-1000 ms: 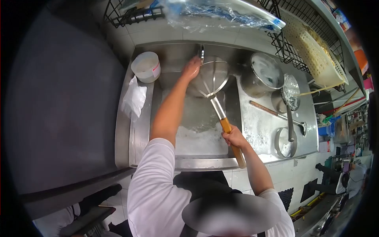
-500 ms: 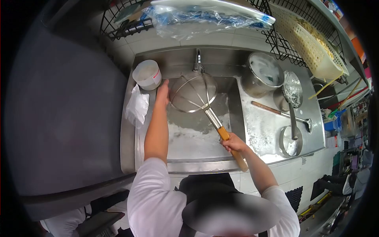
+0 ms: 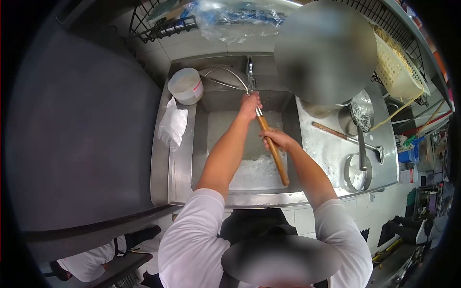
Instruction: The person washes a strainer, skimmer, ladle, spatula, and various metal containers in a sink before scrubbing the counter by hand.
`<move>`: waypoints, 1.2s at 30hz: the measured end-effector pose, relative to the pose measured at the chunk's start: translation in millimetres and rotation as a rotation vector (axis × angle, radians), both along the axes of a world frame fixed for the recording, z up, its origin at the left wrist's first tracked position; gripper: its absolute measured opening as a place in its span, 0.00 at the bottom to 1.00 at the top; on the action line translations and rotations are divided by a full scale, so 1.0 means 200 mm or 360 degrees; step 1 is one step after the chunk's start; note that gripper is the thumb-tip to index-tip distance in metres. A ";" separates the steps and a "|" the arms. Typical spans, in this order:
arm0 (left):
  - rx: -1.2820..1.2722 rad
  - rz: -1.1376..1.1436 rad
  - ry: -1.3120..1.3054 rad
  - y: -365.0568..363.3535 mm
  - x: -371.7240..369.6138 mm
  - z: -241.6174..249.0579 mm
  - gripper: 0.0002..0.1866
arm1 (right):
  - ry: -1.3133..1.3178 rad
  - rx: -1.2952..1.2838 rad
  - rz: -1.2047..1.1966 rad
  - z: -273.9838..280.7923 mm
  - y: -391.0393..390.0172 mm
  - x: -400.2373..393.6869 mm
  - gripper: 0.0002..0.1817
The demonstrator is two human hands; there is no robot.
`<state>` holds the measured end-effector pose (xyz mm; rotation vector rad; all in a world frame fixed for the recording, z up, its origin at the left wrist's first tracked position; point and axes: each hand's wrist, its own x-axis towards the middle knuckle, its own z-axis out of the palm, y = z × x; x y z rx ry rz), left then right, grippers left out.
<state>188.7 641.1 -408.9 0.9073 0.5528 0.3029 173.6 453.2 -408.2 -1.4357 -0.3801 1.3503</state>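
Observation:
A large round strainer (image 3: 229,78) lies slanted over the back of the sink, its wire frame close to the faucet (image 3: 250,72). Its long wooden handle (image 3: 277,161) points down toward me over the basin. My left hand (image 3: 250,104) is closed around the metal neck just below the hoop. Lower down, my right hand (image 3: 278,139) wraps the wooden part of the handle. Beneath both hands is the sink basin (image 3: 199,144), with cloudy, sudsy water in it. The mesh itself is hard to make out at this angle.
A white plastic tub (image 3: 186,86) and a white plastic bag (image 3: 173,124) sit on the left ledge. On the right drainboard are a wooden-handled ladle (image 3: 331,131), a round metal pan (image 3: 358,172) and a pot (image 3: 319,110), mostly hidden by a blur. A cream basket (image 3: 396,72) hangs above.
My left hand has left the tub's side and taken hold of the strainer's neck. The strainer has moved up toward the faucet and tilted; my right hand has gone up with the handle.

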 end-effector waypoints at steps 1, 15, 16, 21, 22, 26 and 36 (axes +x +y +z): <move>0.0156 0.0094 0.0042 0.00 0.01 0.00 0.07 | -0.0396 -0.0126 -0.0038 0.02 0.05 0.01 0.14; 0.0355 0.0219 -0.0045 0.12 0.13 0.16 0.09 | -0.1837 0.0038 -0.0742 0.01 0.68 0.32 0.22; 0.0306 0.0255 -0.0100 0.13 0.12 0.19 0.09 | -0.1827 -0.0029 -0.0705 0.03 0.69 0.32 0.22; 0.0702 0.0232 -0.0265 0.26 0.05 0.24 0.11 | -0.1819 -0.0059 -0.0571 -0.18 0.62 0.30 0.22; 0.0849 0.0237 -0.0277 0.27 0.04 0.24 0.11 | -0.1759 -0.0102 -0.0573 -0.29 0.57 0.28 0.22; 0.1060 0.0182 -0.0314 0.36 0.01 0.39 0.19 | -0.1377 -0.0601 -0.0503 -0.66 0.33 0.20 0.23; 0.0872 -0.0035 -0.0095 -0.04 -0.12 -0.01 0.17 | -0.1213 -0.0030 -0.0574 -0.38 0.30 0.08 0.21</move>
